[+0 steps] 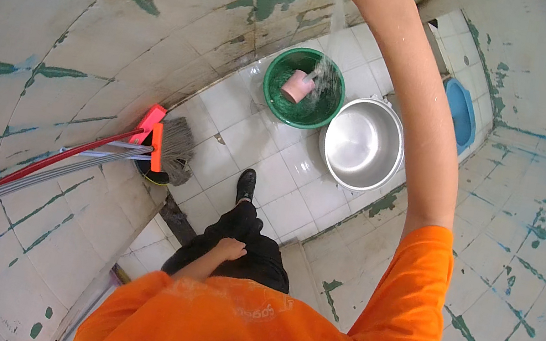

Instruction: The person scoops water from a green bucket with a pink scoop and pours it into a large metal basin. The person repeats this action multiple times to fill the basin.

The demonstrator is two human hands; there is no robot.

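My right arm (pixel 416 72) stretches up past the top edge, so the hand at its end is out of view. Beside the wrist a stream of water (pixel 338 19) comes down into a round green basin (pixel 268 90). In that basin sits a pink dipper (pixel 297 86) with a pale handle, partly behind the splashing. My left hand (pixel 229 248) rests low in front of my black trousers (pixel 255 236), its fingers curled in with nothing seen in them. Right next to the basin stands a wide silver metal pot (pixel 364 144), without a lid.
A blue plastic basin (pixel 460 115) lies by the right wall. Along the left wall lean a mop (pixel 177 151) with grey strands and a red-handled broom (pixel 149 122). White floor tiles (pixel 246 138) look wet in places. My black shoe (pixel 246 185) stands between mop and pot.
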